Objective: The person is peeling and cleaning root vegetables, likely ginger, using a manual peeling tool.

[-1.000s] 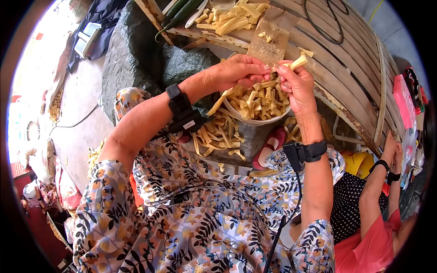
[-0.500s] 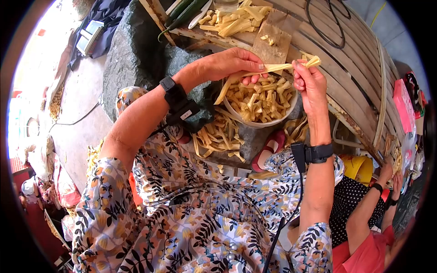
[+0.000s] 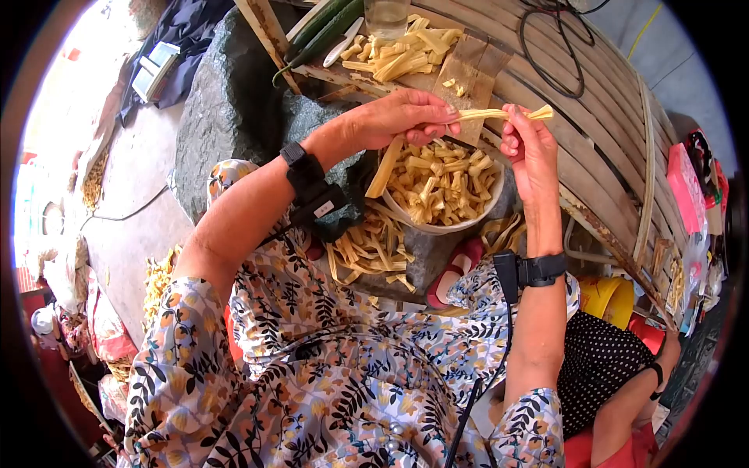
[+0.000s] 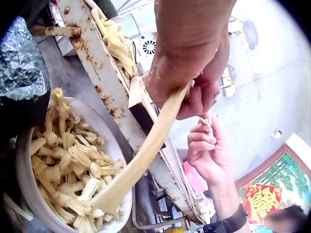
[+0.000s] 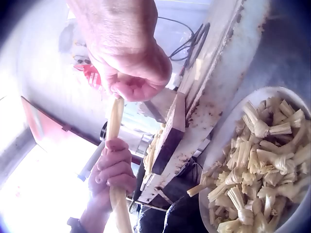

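Note:
A long pale yellow fibrous strip (image 3: 484, 115) is stretched between both hands above a white bowl. My left hand (image 3: 406, 118) grips it, and a wide tail of the strip (image 4: 146, 155) hangs from that fist down towards the bowl. In the head view my right hand (image 3: 532, 152) pinches the strip near its frayed end, which pokes out beyond the fingers. The right wrist view shows the taut stretch (image 5: 115, 119) between my hands. Below them the white bowl (image 3: 446, 228) is heaped with short knotted strips (image 3: 441, 183) of the same kind.
Behind the bowl stands a slatted bench with a rusty edge (image 3: 585, 210). It carries a wooden board (image 3: 472, 74), a pile of strips (image 3: 406, 54), a glass (image 3: 386, 17), green cucumbers (image 3: 328, 31) and a black cable. Loose strips (image 3: 370, 246) lie below. Another person sits at right.
My hands were close together over the bowl a second ago; the right hand then moved right, drawing the strip out straight. Since half a second ago they have barely moved.

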`<state>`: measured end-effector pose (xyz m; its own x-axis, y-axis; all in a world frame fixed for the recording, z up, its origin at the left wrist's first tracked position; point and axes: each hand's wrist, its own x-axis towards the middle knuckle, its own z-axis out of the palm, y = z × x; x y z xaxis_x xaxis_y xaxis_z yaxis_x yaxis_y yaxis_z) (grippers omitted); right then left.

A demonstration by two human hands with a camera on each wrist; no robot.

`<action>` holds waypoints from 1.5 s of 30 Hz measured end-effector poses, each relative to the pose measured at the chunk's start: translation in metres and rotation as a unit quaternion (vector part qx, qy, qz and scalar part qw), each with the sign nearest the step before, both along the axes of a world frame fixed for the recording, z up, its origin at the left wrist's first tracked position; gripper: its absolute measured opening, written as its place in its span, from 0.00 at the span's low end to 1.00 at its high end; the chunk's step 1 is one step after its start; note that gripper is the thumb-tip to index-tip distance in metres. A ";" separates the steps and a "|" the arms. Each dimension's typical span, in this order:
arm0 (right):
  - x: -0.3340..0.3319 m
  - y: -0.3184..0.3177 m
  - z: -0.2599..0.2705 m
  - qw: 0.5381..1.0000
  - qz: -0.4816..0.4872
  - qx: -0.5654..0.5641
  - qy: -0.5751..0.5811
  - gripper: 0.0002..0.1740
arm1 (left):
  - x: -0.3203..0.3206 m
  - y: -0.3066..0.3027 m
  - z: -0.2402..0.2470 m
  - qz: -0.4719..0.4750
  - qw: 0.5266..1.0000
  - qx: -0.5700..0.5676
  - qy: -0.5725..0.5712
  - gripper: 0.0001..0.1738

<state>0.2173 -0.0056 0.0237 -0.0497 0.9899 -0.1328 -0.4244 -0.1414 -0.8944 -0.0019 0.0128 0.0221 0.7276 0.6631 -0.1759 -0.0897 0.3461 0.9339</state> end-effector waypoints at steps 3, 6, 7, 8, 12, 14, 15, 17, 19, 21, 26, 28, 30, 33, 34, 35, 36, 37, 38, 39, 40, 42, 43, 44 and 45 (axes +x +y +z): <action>0.002 0.001 -0.003 1.000 0.007 -0.004 0.015 0.09 | 0.001 0.001 -0.003 -0.019 0.998 -0.050 -0.040 0.15; 0.002 0.000 -0.002 0.999 0.002 0.016 -0.031 0.09 | 0.000 0.008 0.000 0.016 0.998 0.045 0.028 0.16; 0.003 0.002 0.000 0.998 -0.005 0.029 -0.056 0.10 | -0.001 0.013 0.002 0.035 0.992 0.099 0.065 0.16; 0.005 0.006 -0.003 0.997 -0.011 0.035 -0.062 0.10 | -0.002 0.017 0.006 0.033 0.984 0.150 0.088 0.14; -0.003 0.029 -0.011 0.994 -0.057 0.059 -0.071 0.10 | 0.000 0.045 0.008 0.137 0.912 0.314 0.223 0.10; -0.009 0.041 -0.016 0.992 -0.080 0.062 -0.069 0.10 | 0.002 0.059 0.002 0.178 0.877 0.377 0.240 0.10; -0.011 0.048 -0.017 0.991 -0.092 0.064 -0.069 0.11 | 0.004 0.064 0.001 0.198 0.856 0.409 0.247 0.10; -0.012 0.055 -0.018 0.990 -0.106 0.065 -0.065 0.11 | 0.007 0.072 -0.005 0.222 0.846 0.417 0.246 0.11; -0.014 0.060 -0.019 0.988 -0.123 0.061 -0.064 0.11 | 0.009 0.076 -0.006 0.232 0.847 0.405 0.256 0.11; -0.015 0.064 -0.020 0.989 -0.127 0.057 -0.057 0.11 | 0.009 0.078 -0.006 0.241 0.844 0.404 0.256 0.10; -0.018 0.066 -0.020 0.989 -0.133 0.046 -0.048 0.10 | 0.010 0.080 -0.006 0.252 0.846 0.390 0.263 0.11; -0.019 0.068 -0.022 0.988 -0.138 0.047 -0.047 0.09 | 0.011 0.078 -0.004 0.261 0.839 0.394 0.271 0.11; -0.019 0.072 -0.027 0.987 -0.129 0.063 -0.076 0.08 | 0.010 0.084 -0.012 0.265 0.825 0.418 0.273 0.11; -0.018 0.072 -0.041 0.966 -0.138 0.095 -0.194 0.07 | 0.011 0.081 -0.026 0.297 0.782 0.445 0.320 0.11; -0.013 0.073 -0.044 0.953 -0.156 0.098 -0.242 0.07 | 0.011 0.078 -0.027 0.311 0.763 0.453 0.342 0.11; -0.010 0.071 -0.049 0.937 -0.171 0.098 -0.289 0.07 | 0.008 0.076 -0.027 0.305 0.793 0.416 0.323 0.11; -0.008 0.063 -0.039 0.949 -0.162 0.070 -0.261 0.07 | 0.003 0.072 -0.019 0.300 0.821 0.379 0.304 0.11; -0.007 0.054 -0.028 0.961 -0.123 0.059 -0.240 0.07 | -0.003 0.069 -0.013 0.295 0.846 0.344 0.283 0.11; -0.004 0.043 -0.016 0.971 -0.082 0.048 -0.220 0.07 | -0.009 0.065 -0.010 0.238 0.913 0.270 0.194 0.13; -0.003 0.031 -0.005 0.978 -0.040 0.037 -0.200 0.07 | -0.007 0.054 -0.004 0.215 0.940 0.215 0.158 0.13; -0.001 0.018 0.004 0.968 0.025 0.032 -0.248 0.09 | -0.006 0.039 0.005 0.193 0.961 0.158 0.122 0.13; 0.002 -0.002 0.001 0.920 0.113 0.105 -0.360 0.11 | -0.009 0.025 0.005 0.122 0.989 0.064 0.054 0.14; 0.003 -0.012 0.000 0.887 0.155 0.140 -0.412 0.12 | -0.009 0.021 0.002 0.112 0.989 0.082 0.052 0.13; 0.001 -0.023 0.007 0.870 0.145 0.154 -0.446 0.14 | -0.007 0.018 -0.002 0.102 0.989 0.099 0.051 0.13; 0.001 -0.023 0.004 0.885 0.120 0.159 -0.420 0.14 | -0.005 0.016 -0.005 0.090 0.988 0.116 0.049 0.12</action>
<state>0.2184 -0.0287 0.0273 -0.2792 0.9584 0.0599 0.4184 0.1776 -0.8907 -0.0073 0.0286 0.0168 0.5806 0.8114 -0.0679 -0.0347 0.1080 0.9935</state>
